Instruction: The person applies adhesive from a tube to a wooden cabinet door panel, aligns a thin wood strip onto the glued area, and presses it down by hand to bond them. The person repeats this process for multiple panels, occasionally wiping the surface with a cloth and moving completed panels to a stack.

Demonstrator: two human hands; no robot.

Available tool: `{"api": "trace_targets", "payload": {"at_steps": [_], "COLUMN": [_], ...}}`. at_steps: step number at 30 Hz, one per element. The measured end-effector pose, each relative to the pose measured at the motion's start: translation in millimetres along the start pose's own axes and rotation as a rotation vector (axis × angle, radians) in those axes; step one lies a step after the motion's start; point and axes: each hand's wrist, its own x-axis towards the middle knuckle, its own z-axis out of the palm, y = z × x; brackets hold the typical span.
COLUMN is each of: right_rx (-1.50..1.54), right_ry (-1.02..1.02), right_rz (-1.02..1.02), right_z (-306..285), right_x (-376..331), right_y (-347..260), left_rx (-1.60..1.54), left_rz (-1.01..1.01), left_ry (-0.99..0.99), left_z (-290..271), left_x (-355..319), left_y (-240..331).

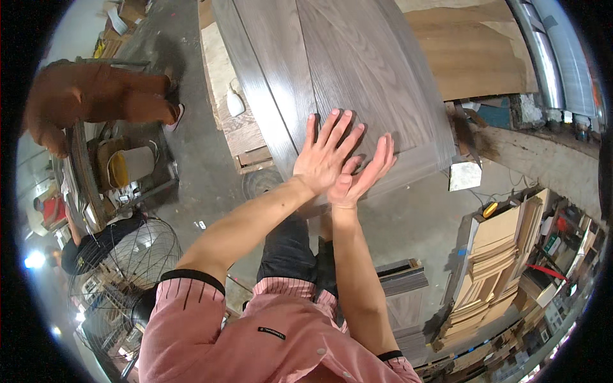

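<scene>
A large grey-brown wood-grain door panel lies flat in front of me, running from its near edge up toward the top of the view. My left hand rests flat on the panel near that edge, fingers spread. My right hand is raised on edge just beside it, fingers straight and close together, its thumb side touching the left hand. Neither hand holds anything. My pink striped sleeves and dark trousers fill the lower middle.
A person in brown bends at the upper left by a workbench with a yellow-and-white bucket. A wire-caged fan stands lower left. Stacked wood panels are lower right; plywood sheets and a metal duct upper right.
</scene>
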Motion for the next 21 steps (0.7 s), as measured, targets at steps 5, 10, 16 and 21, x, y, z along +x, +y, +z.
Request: {"api": "trace_targets", "payload": {"at_steps": [5, 10, 16, 21], "right_rx": [-0.144, -0.506, -0.321, -0.432], "right_ry": [-0.103, -0.228, -0.176, -0.254], "right_rz": [0.072, 0.073, 0.068, 0.135], "right_z": [1, 0, 16, -14], "right_x": [0, 16, 28, 17], "right_y": [-1, -6, -19, -4], "left_rx": [-0.082, 0.063, 0.503, 0.373], "left_rz": [-0.064, -0.073, 0.026, -0.028], "left_ry": [0.046, 0.155, 0.327, 0.305], "left_z": [11, 20, -24, 22], "left_x": [0, 62, 191, 281], "left_y": [-5, -99, -296, -323]}}
